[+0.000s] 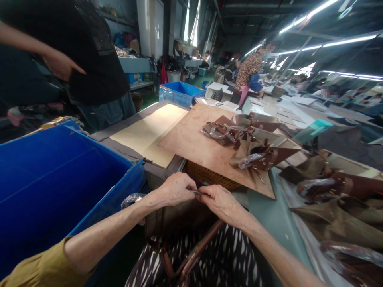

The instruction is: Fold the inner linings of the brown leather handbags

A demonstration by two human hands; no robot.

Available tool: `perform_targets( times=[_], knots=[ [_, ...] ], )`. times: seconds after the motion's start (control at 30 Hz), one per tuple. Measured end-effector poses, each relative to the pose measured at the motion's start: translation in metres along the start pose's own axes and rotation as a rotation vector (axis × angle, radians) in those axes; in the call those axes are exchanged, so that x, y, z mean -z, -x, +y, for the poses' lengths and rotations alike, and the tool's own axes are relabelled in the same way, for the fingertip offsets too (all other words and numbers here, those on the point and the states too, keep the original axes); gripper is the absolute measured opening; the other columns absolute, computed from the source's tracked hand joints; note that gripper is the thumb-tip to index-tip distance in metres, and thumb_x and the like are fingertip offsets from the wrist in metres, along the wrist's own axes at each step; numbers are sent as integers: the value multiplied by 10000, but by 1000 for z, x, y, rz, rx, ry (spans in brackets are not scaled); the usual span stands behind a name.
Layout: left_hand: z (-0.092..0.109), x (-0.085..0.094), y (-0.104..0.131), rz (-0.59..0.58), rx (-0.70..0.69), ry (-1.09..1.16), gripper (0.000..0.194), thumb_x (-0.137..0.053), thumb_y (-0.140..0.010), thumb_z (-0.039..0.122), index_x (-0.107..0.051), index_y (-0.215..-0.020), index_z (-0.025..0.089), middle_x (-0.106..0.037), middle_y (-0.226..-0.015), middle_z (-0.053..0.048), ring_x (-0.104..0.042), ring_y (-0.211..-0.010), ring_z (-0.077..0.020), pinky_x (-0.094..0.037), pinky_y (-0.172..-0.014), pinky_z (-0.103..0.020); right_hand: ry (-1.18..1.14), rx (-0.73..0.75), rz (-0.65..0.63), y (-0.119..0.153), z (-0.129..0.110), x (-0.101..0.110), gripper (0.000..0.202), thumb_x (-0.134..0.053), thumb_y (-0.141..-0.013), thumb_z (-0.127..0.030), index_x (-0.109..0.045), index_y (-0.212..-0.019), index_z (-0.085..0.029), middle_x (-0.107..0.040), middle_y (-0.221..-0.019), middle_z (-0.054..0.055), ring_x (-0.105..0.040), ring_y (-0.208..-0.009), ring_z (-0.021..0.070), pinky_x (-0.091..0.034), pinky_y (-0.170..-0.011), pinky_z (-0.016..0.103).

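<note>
A dark brown handbag [179,219] rests on my lap, over a black-and-white patterned garment. My left hand [177,189] is closed, its thumb and fingers pinching the bag's upper edge. Right beside it, my right hand [220,202] is closed in a pinch on the same edge, and the fingertips of both hands nearly meet. Reddish-brown leather handles [194,255] hang down from the bag toward me. Clear plastic wrap [133,200] shows at its left side. The inside of the bag is hidden.
A large blue bin [62,167] stands at my left. Ahead, several brown handbags lie on a tan board [191,135]; more bags [344,199] crowd the table at right. A co-worker in a black shirt [95,52] stands at upper left. Another blue bin [181,93] sits farther back.
</note>
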State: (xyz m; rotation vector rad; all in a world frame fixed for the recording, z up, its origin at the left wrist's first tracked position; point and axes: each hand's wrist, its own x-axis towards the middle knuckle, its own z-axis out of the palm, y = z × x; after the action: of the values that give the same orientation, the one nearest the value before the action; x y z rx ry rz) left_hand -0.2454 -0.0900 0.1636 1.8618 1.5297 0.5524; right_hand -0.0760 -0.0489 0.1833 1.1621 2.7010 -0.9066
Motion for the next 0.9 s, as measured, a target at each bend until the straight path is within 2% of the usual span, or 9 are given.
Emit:
perform_targets(
  times=[0.37,0.5,0.67,0.8,0.9],
  knots=[
    [9,4,2,-15,-4,-46,192,-509,-657,194,-699,-664,169,-466,-480,48,-337,-490,-86,-218,-472,-212,19,77,9,-1,6,-1,236,-416,-823,-283,-601,-697,-208,-548,-601,-37,-504,-606,104,-283,-562,213],
    [11,2,2,10,4,-86,181,-516,-659,198,-696,-643,174,-471,-476,42,-348,-493,-90,-226,-475,-214,64,90,-43,-1,3,3,254,-398,-817,-262,-632,-736,-207,-599,-634,-11,-532,-625,121,-309,-584,222],
    [13,-5,2,3,16,-103,184,-518,-678,234,-687,-634,176,-569,-536,9,-441,-520,-109,-259,-489,-219,200,-22,-28,-2,-8,0,216,-460,-735,-205,-661,-804,-169,-670,-777,82,-587,-758,200,-328,-619,262],
    [9,-3,6,11,20,-145,169,-517,-686,243,-668,-642,183,-592,-565,0,-467,-534,-121,-253,-492,-229,91,10,-18,-3,-11,-3,224,-440,-761,-216,-661,-798,-205,-657,-755,27,-573,-755,164,-328,-616,236],
    [2,8,18,-27,10,-140,135,-578,-630,234,-652,-737,195,-624,-655,11,-504,-597,-133,-261,-503,-222,-33,4,-6,-2,-9,-2,215,-444,-771,-246,-650,-717,-212,-612,-655,-12,-541,-672,139,-309,-588,227]
  ],
)
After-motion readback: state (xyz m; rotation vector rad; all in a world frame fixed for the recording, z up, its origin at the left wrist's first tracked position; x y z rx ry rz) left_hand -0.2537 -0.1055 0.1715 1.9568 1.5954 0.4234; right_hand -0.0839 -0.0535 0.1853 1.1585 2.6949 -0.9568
